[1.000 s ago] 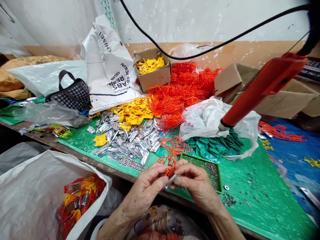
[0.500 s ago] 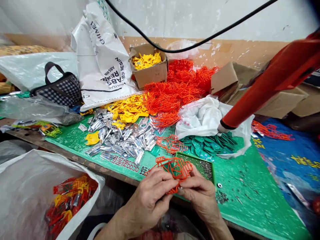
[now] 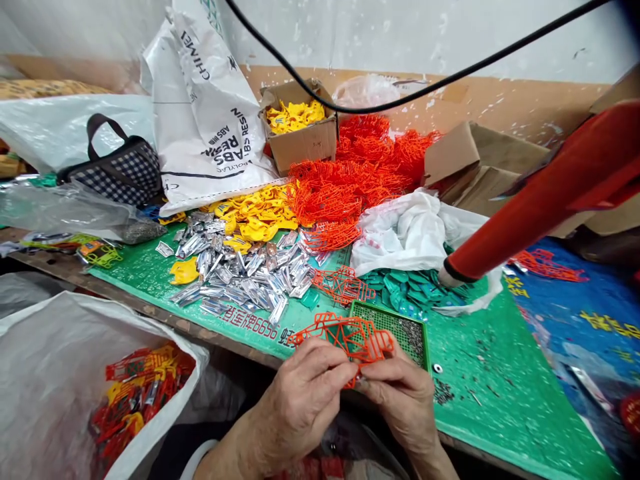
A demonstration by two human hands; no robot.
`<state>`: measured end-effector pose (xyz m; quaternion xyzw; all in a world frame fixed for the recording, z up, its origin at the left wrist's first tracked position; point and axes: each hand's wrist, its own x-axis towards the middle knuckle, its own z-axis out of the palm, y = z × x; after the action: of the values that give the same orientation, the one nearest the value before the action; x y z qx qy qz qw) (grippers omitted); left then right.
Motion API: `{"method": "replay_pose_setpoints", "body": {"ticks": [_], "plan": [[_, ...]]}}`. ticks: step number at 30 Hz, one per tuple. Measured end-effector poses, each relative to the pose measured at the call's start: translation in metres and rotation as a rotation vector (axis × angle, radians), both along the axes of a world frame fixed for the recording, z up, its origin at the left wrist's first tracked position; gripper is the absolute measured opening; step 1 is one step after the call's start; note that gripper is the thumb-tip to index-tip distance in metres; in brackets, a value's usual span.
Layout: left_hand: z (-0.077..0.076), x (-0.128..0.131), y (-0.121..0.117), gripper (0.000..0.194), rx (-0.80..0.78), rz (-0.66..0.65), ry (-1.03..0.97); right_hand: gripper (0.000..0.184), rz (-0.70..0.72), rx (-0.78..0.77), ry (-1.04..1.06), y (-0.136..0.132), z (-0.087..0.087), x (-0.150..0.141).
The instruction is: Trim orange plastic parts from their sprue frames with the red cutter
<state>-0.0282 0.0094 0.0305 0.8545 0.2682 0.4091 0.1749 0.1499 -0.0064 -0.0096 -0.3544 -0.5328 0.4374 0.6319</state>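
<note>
Between both hands, above the table's front edge, is an orange plastic lattice frame [image 3: 345, 333]. My left hand [image 3: 305, 387] pinches its near edge, thumb against fingers. On the frame's right end, my right hand [image 3: 400, 393] is closed with fingertips almost meeting the left ones; any small part between them is hidden. Behind the frame stands a green mesh tray [image 3: 417, 320] with small dark metal pieces in it. Another orange frame [image 3: 345, 285] lies flat just beyond. A heap of shiny silver parts [image 3: 250, 280] spreads to the left, and green flat pieces [image 3: 415, 293] lie behind the tray.
A red pole-like tool [image 3: 530, 207] slants in from the right. Orange frames [image 3: 345, 187] and yellow parts [image 3: 255, 213] are piled at the back, near a cardboard box [image 3: 305, 147]. At lower left, a white sack [image 3: 55, 373] holds assembled pieces. A black cable [image 3: 425, 100] hangs across.
The held orange frame has turned slightly and lies flatter, its left end reaching further left. Both hands keep their grip in nearly the same place. The red tool appears slightly lower.
</note>
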Motion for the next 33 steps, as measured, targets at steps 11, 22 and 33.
{"method": "replay_pose_setpoints", "body": {"ticks": [11,22,33], "plan": [[-0.011,-0.002,0.0,0.032,0.088,0.075,0.087,0.035,-0.138,0.263,-0.681,-0.009,0.017,0.005],[-0.015,-0.009,-0.01,0.024,0.212,0.375,0.079,0.039,-0.2,0.156,-0.375,-0.018,-0.012,0.003],[-0.015,-0.005,-0.006,0.027,0.255,0.275,-0.008,0.036,-0.364,0.124,-0.332,-0.023,-0.024,-0.006]]}}
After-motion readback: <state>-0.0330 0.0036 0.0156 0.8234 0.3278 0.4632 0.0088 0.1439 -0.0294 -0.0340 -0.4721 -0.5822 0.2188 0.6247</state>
